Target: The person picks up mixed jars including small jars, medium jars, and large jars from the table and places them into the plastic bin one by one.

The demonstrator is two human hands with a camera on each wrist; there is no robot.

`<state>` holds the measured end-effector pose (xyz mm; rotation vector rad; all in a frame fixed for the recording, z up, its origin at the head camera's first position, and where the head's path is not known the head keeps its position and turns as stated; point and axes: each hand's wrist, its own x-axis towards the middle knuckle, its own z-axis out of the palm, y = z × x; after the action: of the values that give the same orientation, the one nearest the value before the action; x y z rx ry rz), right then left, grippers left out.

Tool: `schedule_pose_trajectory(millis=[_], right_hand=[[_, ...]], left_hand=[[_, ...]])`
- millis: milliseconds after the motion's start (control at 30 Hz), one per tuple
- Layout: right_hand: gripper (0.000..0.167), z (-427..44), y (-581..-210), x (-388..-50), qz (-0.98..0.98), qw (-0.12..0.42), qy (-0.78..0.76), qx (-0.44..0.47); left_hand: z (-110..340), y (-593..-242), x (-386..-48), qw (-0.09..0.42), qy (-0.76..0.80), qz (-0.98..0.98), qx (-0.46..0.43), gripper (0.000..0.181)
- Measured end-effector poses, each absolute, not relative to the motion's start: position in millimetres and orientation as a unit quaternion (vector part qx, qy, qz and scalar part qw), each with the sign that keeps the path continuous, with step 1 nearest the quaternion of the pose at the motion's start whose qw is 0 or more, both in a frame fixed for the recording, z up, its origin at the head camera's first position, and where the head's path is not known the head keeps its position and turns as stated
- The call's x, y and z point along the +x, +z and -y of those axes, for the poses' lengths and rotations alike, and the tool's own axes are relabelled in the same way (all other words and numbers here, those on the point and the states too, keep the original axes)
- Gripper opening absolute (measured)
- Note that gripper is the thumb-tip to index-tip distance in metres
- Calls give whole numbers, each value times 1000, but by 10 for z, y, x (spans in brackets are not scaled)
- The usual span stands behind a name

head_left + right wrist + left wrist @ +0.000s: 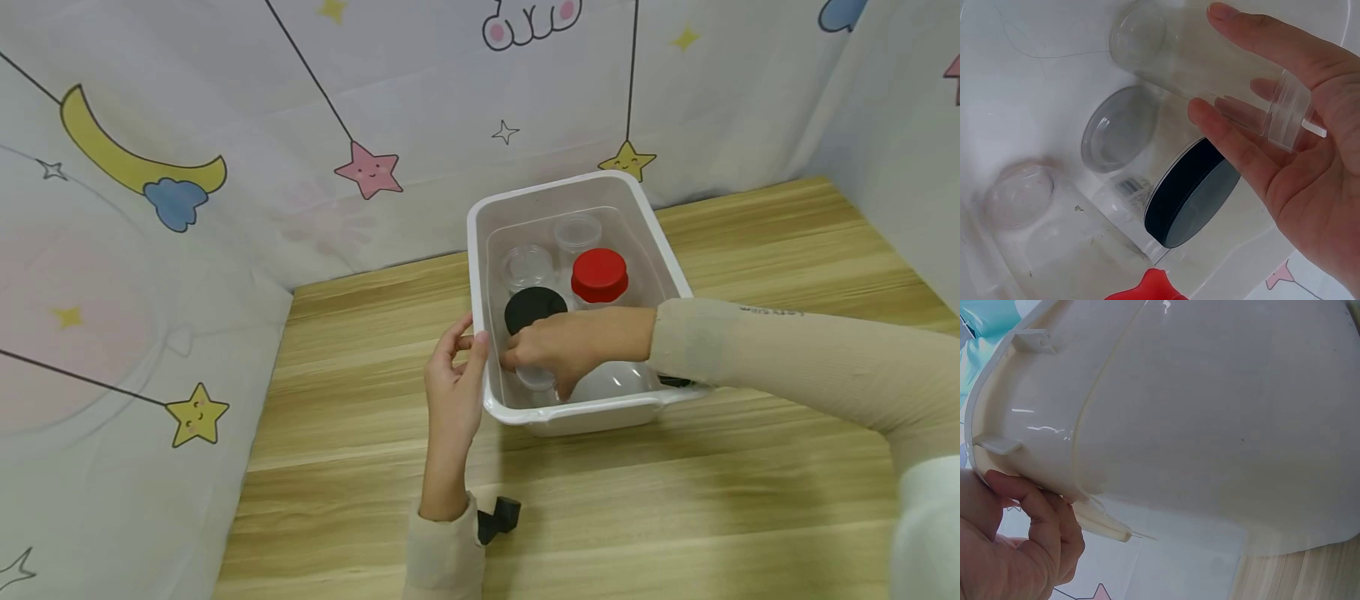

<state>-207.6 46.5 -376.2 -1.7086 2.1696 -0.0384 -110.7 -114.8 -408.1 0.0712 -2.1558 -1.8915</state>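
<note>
A white plastic bin [480,275] stands on the table with several jars inside. My left hand [453,392] grips its left rim, thumb on the near side; in the left wrist view the curled fingers [1054,519] lie under the lip. Down inside the bin's near left part is my right hand [566,337]. Its thumb and fingers hold a clear plastic jar [1179,56] around the sides, seen in the right wrist view. Beside that hand is a jar with a black lid [534,307]. A jar with a red lid [600,273] stands further back.
Two clear containers, one at back left [528,267] and one at back right [578,232], sit in the bin. A small black object [501,518] shows beside the left wrist. Behind the wooden table [360,367] hangs a patterned cloth [420,100].
</note>
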Motion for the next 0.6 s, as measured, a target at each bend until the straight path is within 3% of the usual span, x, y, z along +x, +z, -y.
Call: schedule_pose_trajectory(millis=[600], right_hand=[[68, -461, -3752, -2087, -776, 206, -15, -596]], left_hand=[[1147, -4067, -1102, 134, -648, 749, 31, 40]])
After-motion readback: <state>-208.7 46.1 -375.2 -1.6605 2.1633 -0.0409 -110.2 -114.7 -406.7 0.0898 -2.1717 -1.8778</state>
